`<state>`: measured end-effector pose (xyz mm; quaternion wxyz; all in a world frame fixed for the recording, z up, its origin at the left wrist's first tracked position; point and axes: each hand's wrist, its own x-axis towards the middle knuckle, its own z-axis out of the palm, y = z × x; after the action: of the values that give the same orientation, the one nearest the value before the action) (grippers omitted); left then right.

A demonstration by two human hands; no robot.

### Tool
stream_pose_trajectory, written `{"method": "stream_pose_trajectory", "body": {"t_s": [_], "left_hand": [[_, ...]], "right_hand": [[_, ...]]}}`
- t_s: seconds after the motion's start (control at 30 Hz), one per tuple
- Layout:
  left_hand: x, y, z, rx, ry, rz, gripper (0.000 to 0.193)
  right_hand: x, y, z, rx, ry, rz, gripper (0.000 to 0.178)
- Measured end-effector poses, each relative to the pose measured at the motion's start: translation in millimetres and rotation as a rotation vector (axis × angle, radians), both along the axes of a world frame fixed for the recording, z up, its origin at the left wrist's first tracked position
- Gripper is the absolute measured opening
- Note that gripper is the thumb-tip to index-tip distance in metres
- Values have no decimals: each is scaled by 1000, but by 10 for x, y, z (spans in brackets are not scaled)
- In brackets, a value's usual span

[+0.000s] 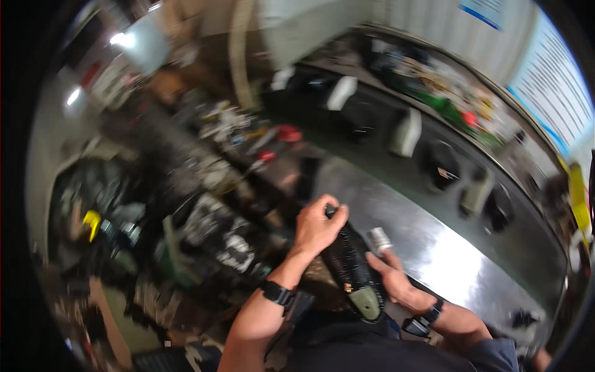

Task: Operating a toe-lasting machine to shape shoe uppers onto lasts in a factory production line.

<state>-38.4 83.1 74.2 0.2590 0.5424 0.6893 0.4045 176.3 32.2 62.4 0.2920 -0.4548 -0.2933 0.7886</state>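
A long black shoe piece (347, 251) lies lengthwise before my body, with a pale green end (367, 302) like that of a shoe last, with a small hole. My left hand (316, 226) is closed at its far end, around a dark handle-like thing (331, 211) whose rounded tip pokes out by the thumb. To the right of the shoe piece, my right hand (396, 280) has thumb and fingers stretched forward and apart, the thumb close to its edge. Just beyond those fingertips is a small white cylinder (379, 239); whether they touch it is unclear.
A shiny metal bench (427, 229) runs off to the right. Black shoes (443, 164) and pale lasts (406, 133) stand in a row along its dark back part, below a cluttered shelf (427, 80). Blurred machinery and a black bag (99, 186) fill the left side.
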Motion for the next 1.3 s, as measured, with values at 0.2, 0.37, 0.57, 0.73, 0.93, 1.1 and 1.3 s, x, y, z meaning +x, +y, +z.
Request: {"method": "stream_pose_trajectory", "body": {"t_s": [0.2, 0.37, 0.57, 0.73, 0.93, 1.1, 1.3], "left_hand": [[-1426, -988, 537, 140, 81, 412, 38], [-2989, -1990, 826, 147, 22, 746, 47], [-4473, -3085, 736, 526, 572, 1225, 57], [-5020, -3283, 376, 419, 303, 1048, 55], [-4486, -3900, 61, 409, 313, 827, 80], [-4463, -4111, -59, 635, -981, 680, 51], [-4680, -3575, 594, 617, -1213, 802, 35]], "right_hand": [[-1493, -517, 193, 354, 76, 123, 52], [-3081, -1047, 556, 310, 286, 284, 51], [-4395, -1510, 484, 241, 275, 304, 21], [-4908, -1726, 686, 103, 384, 314, 15], [-5111, -1712, 996, -35, 423, 310, 8], [-5607, -1574, 709, -42, 368, 524, 33], [-6334, -1540, 501, 298, 187, 421, 60]]}}
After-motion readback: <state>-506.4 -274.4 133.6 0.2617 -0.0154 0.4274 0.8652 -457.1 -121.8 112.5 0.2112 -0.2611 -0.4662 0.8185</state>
